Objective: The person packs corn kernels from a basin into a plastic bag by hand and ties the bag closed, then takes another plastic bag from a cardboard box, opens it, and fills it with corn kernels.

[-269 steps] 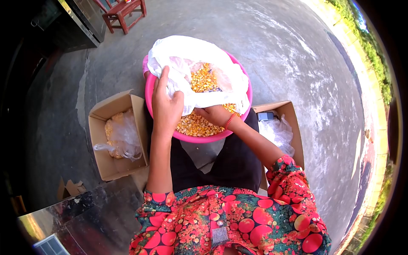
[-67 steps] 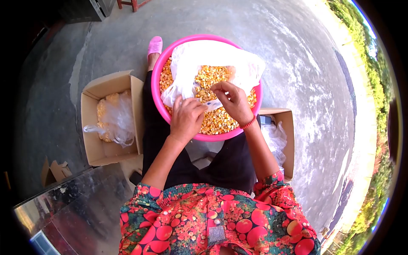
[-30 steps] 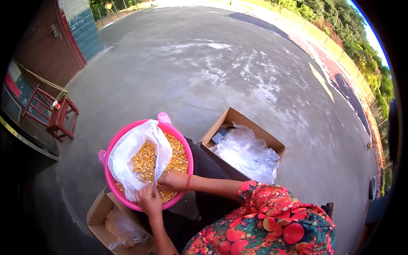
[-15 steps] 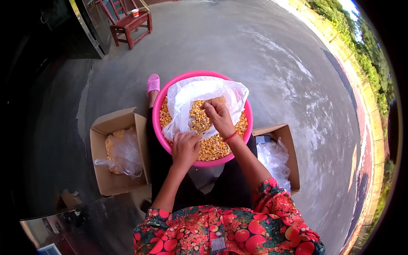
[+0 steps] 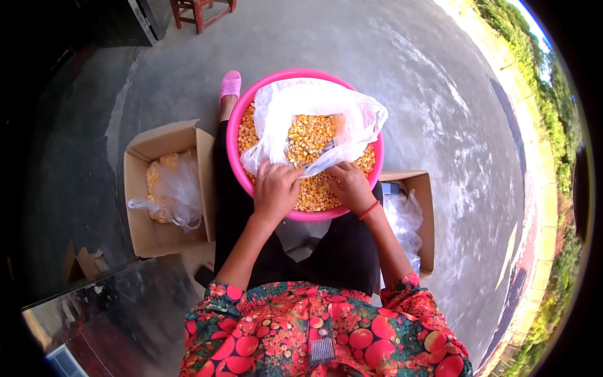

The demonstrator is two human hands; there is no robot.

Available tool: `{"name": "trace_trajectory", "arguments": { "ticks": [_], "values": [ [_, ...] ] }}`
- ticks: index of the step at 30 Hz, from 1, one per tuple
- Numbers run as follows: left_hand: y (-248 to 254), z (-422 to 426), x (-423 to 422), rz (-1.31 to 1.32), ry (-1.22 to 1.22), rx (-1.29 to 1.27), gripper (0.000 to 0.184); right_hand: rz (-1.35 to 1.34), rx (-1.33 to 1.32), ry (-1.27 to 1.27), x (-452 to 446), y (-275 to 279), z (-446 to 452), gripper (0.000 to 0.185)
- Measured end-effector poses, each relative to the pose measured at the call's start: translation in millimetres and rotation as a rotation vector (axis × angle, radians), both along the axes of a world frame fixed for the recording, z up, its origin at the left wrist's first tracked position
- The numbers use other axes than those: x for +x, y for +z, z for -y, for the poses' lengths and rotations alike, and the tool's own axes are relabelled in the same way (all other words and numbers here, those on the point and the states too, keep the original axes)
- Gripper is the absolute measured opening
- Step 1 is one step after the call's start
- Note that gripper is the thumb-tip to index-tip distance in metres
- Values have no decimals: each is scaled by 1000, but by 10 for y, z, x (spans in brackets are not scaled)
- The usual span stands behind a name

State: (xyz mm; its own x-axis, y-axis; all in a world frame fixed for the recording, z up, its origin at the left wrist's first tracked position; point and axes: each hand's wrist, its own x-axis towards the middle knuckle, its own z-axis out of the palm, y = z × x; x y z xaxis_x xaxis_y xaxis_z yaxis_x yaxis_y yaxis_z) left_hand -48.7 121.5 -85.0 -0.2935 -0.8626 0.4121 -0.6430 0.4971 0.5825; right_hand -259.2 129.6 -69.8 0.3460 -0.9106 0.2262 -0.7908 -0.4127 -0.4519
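Observation:
A pink basin (image 5: 232, 135) full of yellow corn kernels (image 5: 317, 196) rests between my knees. Inside it lies a white plastic bag (image 5: 276, 125), its mouth spread open, with more kernels showing within. My left hand (image 5: 276, 190) is closed on the bag's near rim at the left. On the right part of that same rim, my right hand (image 5: 352, 187), with a red bracelet at the wrist, pinches the plastic. The edge of the bag stretches between both hands. The fingertips are partly hidden by the plastic and the kernels.
At the left stands an open cardboard box (image 5: 141, 217) with a clear bag of kernels (image 5: 176, 191). Another cardboard box (image 5: 427, 220) at the right holds plastic bags (image 5: 402, 217) and a dark object. A red wooden chair (image 5: 200, 14) is at the far left.
My right hand has moved from above the bag's mouth down to its near rim and taken hold of it. The view has tilted down, and the bag's mouth is wider.

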Motion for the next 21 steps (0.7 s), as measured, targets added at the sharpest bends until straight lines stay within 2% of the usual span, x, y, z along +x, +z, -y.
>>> {"name": "trace_trajectory", "arguments": {
  "ticks": [1,2,4,5,8,16,21],
  "values": [
    [-10,0,1,2,-3,-4,15,-36,-108,-29,45,-42,-12,17],
    [-12,-2,2,5,-5,-1,15,-33,-105,-32,106,-72,-31,17],
    [-10,0,-2,7,2,-5,15,-136,92,-34,254,-130,-57,25],
    [-11,0,-4,9,0,-3,15,-81,63,-6,337,-183,-40,28],
    [-15,8,-2,4,5,-9,15,1,-8,39,490,-220,-60,27],
    [-7,4,7,2,0,-11,15,-19,167,14,430,-283,-4,22],
    [-21,10,4,3,3,-19,15,181,179,56,338,-146,30,17]
  ]
}}
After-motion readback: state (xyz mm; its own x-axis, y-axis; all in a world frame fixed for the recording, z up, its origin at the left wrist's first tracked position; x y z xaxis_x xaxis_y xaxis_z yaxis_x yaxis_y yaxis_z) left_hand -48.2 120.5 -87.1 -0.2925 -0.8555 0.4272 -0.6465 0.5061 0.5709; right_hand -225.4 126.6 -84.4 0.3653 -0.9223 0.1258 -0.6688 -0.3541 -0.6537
